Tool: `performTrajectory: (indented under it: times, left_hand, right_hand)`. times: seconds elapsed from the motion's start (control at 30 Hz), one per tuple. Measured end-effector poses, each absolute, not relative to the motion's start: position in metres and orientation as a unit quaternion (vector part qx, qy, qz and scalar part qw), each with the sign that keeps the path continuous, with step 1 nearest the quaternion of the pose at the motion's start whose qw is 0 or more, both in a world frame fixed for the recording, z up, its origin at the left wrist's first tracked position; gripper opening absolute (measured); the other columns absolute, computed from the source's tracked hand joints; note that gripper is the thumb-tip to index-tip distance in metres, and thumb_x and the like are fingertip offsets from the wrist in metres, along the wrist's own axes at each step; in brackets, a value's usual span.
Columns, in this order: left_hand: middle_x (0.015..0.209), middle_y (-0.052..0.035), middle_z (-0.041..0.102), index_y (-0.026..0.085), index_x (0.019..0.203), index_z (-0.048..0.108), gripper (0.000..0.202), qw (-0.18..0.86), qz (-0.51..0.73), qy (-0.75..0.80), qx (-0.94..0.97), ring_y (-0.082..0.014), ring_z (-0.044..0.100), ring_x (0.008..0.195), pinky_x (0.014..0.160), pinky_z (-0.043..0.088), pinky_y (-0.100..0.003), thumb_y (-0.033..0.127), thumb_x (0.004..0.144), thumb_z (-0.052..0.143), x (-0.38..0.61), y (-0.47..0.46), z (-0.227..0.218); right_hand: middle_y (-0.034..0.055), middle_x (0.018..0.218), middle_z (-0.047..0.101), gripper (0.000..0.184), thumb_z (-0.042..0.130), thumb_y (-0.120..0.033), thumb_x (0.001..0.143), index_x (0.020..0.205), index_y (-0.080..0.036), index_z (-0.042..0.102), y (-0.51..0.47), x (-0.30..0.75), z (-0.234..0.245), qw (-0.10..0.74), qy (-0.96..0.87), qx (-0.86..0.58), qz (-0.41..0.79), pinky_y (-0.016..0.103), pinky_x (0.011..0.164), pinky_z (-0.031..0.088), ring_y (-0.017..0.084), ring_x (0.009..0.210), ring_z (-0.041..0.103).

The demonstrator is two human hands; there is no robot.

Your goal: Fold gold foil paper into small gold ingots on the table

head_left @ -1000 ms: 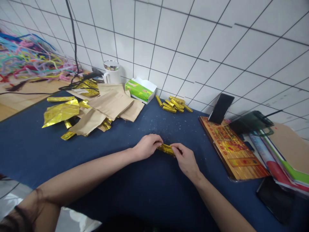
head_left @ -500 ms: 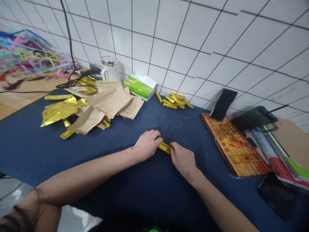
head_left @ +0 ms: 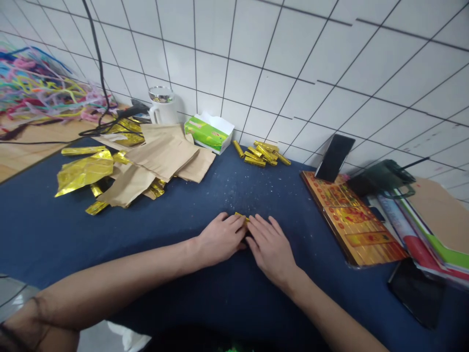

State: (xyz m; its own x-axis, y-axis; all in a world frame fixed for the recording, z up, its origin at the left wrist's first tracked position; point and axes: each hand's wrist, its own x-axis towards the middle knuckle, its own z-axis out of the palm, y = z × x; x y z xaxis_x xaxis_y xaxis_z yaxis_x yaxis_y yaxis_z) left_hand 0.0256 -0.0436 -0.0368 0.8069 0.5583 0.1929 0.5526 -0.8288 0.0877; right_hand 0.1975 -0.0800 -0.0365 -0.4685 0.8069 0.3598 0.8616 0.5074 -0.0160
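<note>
A small piece of gold foil (head_left: 240, 215), seemingly rolled or folded, lies on the dark blue table cover, mostly hidden under my fingers. My left hand (head_left: 222, 239) is closed over it, fingers bent down and pressed together. From the other side my right hand (head_left: 273, 249) rests its stretched fingers on the foil's right end, with the thumb apart and pointing at the left hand. Beyond the hands, several short gold foil rolls (head_left: 266, 154) lie in a small heap near the wall.
Brown paper pieces (head_left: 164, 149) and gold foil sheets (head_left: 86, 168) lie at left. Behind them stand a white mug (head_left: 163, 110) and a green tissue pack (head_left: 208, 132). At right are a phone (head_left: 335, 157), an orange-gold box (head_left: 355, 220) and a black tablet-like object (head_left: 417, 293). A cable (head_left: 97, 54) hangs at left.
My right hand has gone from pinching the foil's end to lying over it with fingers stretched. Both hands are closer together, and less of the foil shows.
</note>
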Motion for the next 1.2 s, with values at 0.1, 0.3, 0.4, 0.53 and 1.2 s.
performTrajectory:
  times: [0.1, 0.3, 0.4, 0.53, 1.2]
  left_hand:
    - [0.126, -0.0122, 0.047, 0.013, 0.112, 0.049, 0.035, 0.003, 0.096, 0.294, 0.951, -0.0235, 0.042, 0.115, 0.089, 0.033, -0.037, 0.034, 0.085, 0.045, 0.024, -0.044, -0.036]
    - [0.130, -0.0104, 0.044, 0.017, 0.118, 0.044, 0.043, 0.008, 0.082, 0.302, 0.950, -0.0231, 0.040, 0.118, 0.091, 0.031, -0.038, 0.042, 0.084, 0.044, 0.020, -0.043, -0.035]
    - [0.130, -0.0102, 0.044, 0.017, 0.119, 0.044, 0.045, 0.014, 0.082, 0.303, 0.949, -0.0223, 0.040, 0.118, 0.091, 0.030, -0.037, 0.044, 0.084, 0.045, 0.019, -0.042, -0.035]
    - [0.129, -0.0093, 0.045, 0.016, 0.120, 0.044, 0.046, 0.021, 0.084, 0.308, 0.947, -0.0214, 0.039, 0.119, 0.093, 0.029, -0.037, 0.045, 0.084, 0.042, 0.018, -0.041, -0.038]
    - [0.082, -0.0024, 0.064, 0.016, 0.091, 0.060, 0.020, 0.137, 0.175, 0.334, 0.916, -0.0155, 0.053, 0.080, 0.076, 0.041, -0.027, 0.016, 0.086, 0.041, 0.022, -0.015, -0.033]
  right_hand:
    - [0.0140, 0.123, 0.052, 0.042, 0.035, -0.032, 0.090, 0.120, -0.007, 0.049, -0.086, 0.195, -0.042, 0.120, -0.873, -0.470, -0.054, 0.046, 0.100, 0.030, 0.024, 0.118, 0.043]
    - [0.0114, 0.130, 0.045, 0.047, 0.034, -0.039, 0.089, 0.127, -0.012, 0.042, -0.093, 0.214, -0.046, 0.070, -0.877, -0.473, -0.058, 0.048, 0.101, 0.027, 0.023, 0.122, 0.037]
    - [0.0109, 0.130, 0.045, 0.046, 0.036, -0.039, 0.089, 0.127, -0.014, 0.042, -0.096, 0.221, -0.045, 0.061, -0.874, -0.477, -0.070, 0.051, 0.100, 0.025, 0.024, 0.121, 0.039]
    - [0.0073, 0.128, 0.048, 0.039, 0.036, -0.034, 0.089, 0.124, -0.020, 0.046, -0.097, 0.220, -0.043, 0.072, -0.861, -0.497, -0.079, 0.057, 0.097, 0.025, 0.026, 0.118, 0.042]
    - [0.0041, 0.082, 0.067, 0.024, 0.040, -0.018, 0.085, 0.091, -0.018, 0.063, -0.066, 0.218, -0.041, 0.309, -0.788, -0.526, 0.078, 0.031, 0.078, 0.048, 0.015, 0.076, 0.062]
